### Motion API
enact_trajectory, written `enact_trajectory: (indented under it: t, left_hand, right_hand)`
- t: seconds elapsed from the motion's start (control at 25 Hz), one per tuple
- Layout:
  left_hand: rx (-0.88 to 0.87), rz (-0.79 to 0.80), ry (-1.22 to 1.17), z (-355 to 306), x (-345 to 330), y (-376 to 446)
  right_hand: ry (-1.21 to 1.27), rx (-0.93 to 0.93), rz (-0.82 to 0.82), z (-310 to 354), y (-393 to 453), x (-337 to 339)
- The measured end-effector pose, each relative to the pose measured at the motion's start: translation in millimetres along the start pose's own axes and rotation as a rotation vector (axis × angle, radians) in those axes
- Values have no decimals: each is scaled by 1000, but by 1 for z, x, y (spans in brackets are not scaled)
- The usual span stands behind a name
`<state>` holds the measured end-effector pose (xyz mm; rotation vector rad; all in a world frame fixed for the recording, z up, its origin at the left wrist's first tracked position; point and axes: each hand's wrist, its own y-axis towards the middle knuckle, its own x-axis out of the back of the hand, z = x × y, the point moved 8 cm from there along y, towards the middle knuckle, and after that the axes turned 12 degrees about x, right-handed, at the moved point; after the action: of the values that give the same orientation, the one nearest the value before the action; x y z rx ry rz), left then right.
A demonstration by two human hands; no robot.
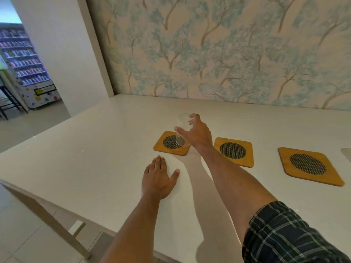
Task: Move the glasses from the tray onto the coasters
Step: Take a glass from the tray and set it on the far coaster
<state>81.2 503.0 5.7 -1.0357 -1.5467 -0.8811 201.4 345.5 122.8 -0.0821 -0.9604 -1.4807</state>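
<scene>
A clear drinking glass (182, 130) stands upright on the leftmost wooden coaster (159, 143), over its dark mesh centre. My right hand (197, 134) wraps around the glass from the right, thumb in front and fingers behind its rim. My left hand (157, 179) lies flat on the white table, palm down, fingers apart, just in front of that coaster. Two more wooden coasters, the middle one (234, 151) and the right one (309, 165), carry nothing. The tray is out of sight, apart from a pale blurred edge (346, 152) at the far right.
The white table (85, 152) runs to a wall with tree-pattern wallpaper (228, 50) at the back. Its left edge drops to a tiled floor. A white pillar (62, 54) and a vending machine (28, 73) stand beyond the table on the left.
</scene>
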Motion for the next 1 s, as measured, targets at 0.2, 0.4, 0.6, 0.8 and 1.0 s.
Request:
enact_trajectory:
  t: [0.2,0.4,0.6,0.8,1.0]
  left_hand:
    - [0,2,75,-2,0,-2]
    - [-10,-10,69,-2,-3,0]
    - [-18,-25,57,-2,-5,0]
    - [-11,-33,65,-2,-5,1]
    - [-7,-27,72,-2,-5,0]
  right_hand:
    - [50,-20,28,3,14,-26]
    - [56,-20,69,2,26,-45]
    - [17,-17,110,2,36,-61]
    - [-11,-29,152,-1,37,-74]
    - [-36,-34,162,-2,36,-78]
